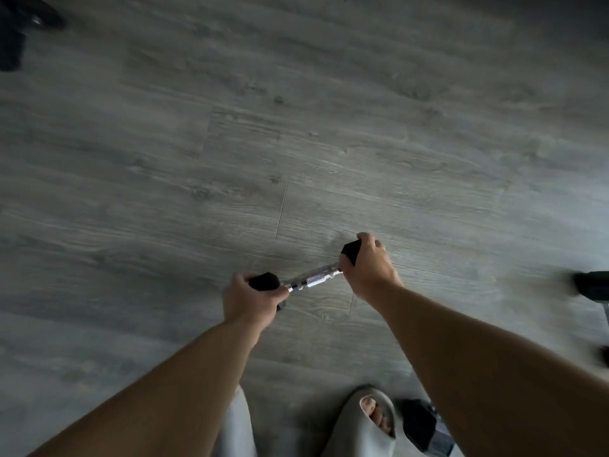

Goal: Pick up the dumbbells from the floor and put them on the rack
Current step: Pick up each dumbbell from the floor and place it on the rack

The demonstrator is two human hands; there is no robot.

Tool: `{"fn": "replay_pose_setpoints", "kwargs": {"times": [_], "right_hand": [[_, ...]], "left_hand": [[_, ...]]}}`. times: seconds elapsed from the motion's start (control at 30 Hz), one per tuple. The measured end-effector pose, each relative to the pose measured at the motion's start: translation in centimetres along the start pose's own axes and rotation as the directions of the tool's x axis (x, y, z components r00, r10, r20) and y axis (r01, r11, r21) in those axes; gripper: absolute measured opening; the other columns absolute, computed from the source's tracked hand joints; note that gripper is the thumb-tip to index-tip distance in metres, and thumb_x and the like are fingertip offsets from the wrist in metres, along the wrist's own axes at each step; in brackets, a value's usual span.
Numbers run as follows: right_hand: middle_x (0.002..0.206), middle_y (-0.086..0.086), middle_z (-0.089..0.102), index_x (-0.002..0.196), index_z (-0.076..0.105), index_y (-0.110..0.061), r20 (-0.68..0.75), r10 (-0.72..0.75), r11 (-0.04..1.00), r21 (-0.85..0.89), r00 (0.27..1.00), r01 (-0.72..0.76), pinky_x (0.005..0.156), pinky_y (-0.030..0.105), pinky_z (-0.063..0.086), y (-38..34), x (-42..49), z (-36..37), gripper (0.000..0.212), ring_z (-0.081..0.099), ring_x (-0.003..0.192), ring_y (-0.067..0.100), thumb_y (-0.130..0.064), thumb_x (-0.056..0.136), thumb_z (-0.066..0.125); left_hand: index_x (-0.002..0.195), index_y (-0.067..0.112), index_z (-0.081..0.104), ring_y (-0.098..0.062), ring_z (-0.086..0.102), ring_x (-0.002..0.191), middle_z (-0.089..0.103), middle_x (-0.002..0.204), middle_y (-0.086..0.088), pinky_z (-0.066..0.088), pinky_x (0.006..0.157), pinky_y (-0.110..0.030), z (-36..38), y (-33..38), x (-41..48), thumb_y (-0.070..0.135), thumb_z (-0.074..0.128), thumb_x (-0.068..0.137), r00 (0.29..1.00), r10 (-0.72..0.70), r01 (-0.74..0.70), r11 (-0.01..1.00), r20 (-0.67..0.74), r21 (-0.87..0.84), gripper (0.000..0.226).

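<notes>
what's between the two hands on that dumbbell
In the head view, only the bare knurled chrome handle of the dumbbell spans the gap between the left hand and right hand, each gripping a black end.

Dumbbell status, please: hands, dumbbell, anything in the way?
Left hand and right hand each shut on one end of the dumbbell. Chrome handle bare between them. Second dumbbell beside the sandalled foot.

Hands cover the dumbbell [311, 278] heads; right-edge equipment [591, 285] is blurred.

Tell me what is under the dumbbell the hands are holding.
Under the chrome-handled black dumbbell lies bare grey wood-plank floor. The left hand and right hand cover most of its black ends, hiding the floor beneath them.
</notes>
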State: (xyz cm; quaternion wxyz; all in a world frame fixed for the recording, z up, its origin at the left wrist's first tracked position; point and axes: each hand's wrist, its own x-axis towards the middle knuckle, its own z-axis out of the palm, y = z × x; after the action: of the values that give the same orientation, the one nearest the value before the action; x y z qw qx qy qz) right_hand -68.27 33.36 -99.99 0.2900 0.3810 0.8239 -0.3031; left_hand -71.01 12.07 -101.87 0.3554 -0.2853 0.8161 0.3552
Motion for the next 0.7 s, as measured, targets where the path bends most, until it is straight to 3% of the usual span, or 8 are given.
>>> {"fn": "replay_pose_setpoints", "kwargs": {"times": [0.13,0.23,0.33,0.5,0.6,0.7], "right_hand": [[0.137,0.017,0.051,0.146,0.041,-0.011,-0.075,0.046,0.989,0.147,0.996,-0.035,0.096,0.047,0.049,-1.8,-5.1,-4.0,0.062,0.056,0.118,0.037,-0.036,0.094,0.063],[0.136,0.017,0.052,0.144,0.043,-0.011,-0.122,0.08,0.968,0.245,0.989,-0.048,0.094,0.045,0.05,-5.1,-9.2,-9.0,0.061,0.057,0.115,0.037,-0.035,0.093,0.065],[0.135,0.017,0.053,0.143,0.043,-0.011,-0.161,0.069,0.948,0.318,0.984,-0.014,0.091,0.039,0.047,-8.8,-13.3,-15.3,0.06,0.056,0.116,0.035,-0.035,0.093,0.065],[0.136,0.015,0.051,0.141,0.043,-0.009,-0.235,0.045,0.891,0.449,0.971,0.067,0.091,0.035,0.045,-15.1,-20.2,-26.9,0.061,0.053,0.117,0.03,-0.033,0.091,0.069],[0.132,0.012,0.05,0.136,0.047,-0.01,-0.296,0.07,0.832,0.544,0.953,0.107,0.087,0.032,0.044,-18.3,-24.4,-34.1,0.058,0.05,0.102,0.022,-0.032,0.089,0.072],[0.126,0.01,0.052,0.129,0.049,-0.012,-0.331,0.127,0.736,0.663,0.935,0.134,0.085,0.037,0.052,-20.9,-28.7,-41.0,0.056,0.055,0.097,0.022,-0.031,0.083,0.075]], "left_hand": [[0.097,0.031,0.06,-0.008,0.061,0.076,0.066,0.099,0.003,0.042,0.055,-0.02,-5.1,5.9,-3.5,0.032,0.094,0.05,0.992,0.122,-0.119,0.99,-0.037,0.072,0.058],[0.104,0.026,0.064,-0.011,0.065,0.078,0.067,0.103,0.002,0.043,0.05,-0.019,-9.4,11.3,-7.8,0.031,0.091,0.051,0.99,0.14,-0.138,0.988,-0.029,0.063,0.06],[0.098,0.029,0.064,-0.004,0.062,0.069,0.068,0.098,0.004,0.037,0.037,-0.011,-14.0,17.0,-13.0,0.027,0.09,0.053,0.979,0.199,-0.197,0.98,-0.046,0.035,0.052],[0.109,0.028,0.067,-0.001,0.061,0.076,0.069,0.097,0.008,0.04,0.051,-0.016,-21.7,27.7,-21.9,0.025,0.089,0.057,0.931,0.351,-0.35,0.936,-0.095,0.031,0.056],[0.107,0.031,0.069,0.003,0.061,0.078,0.067,0.092,0.016,0.04,0.054,-0.014,-25.8,34.8,-27.7,0.027,0.09,0.056,0.886,0.45,-0.45,0.893,-0.111,0.031,0.055],[0.112,0.03,0.068,-0.007,0.064,0.082,0.066,0.094,0.017,0.041,0.06,-0.014,-29.3,41.9,-34.1,0.027,0.092,0.053,0.819,0.559,-0.556,0.829,-0.13,0.061,0.064]]}}
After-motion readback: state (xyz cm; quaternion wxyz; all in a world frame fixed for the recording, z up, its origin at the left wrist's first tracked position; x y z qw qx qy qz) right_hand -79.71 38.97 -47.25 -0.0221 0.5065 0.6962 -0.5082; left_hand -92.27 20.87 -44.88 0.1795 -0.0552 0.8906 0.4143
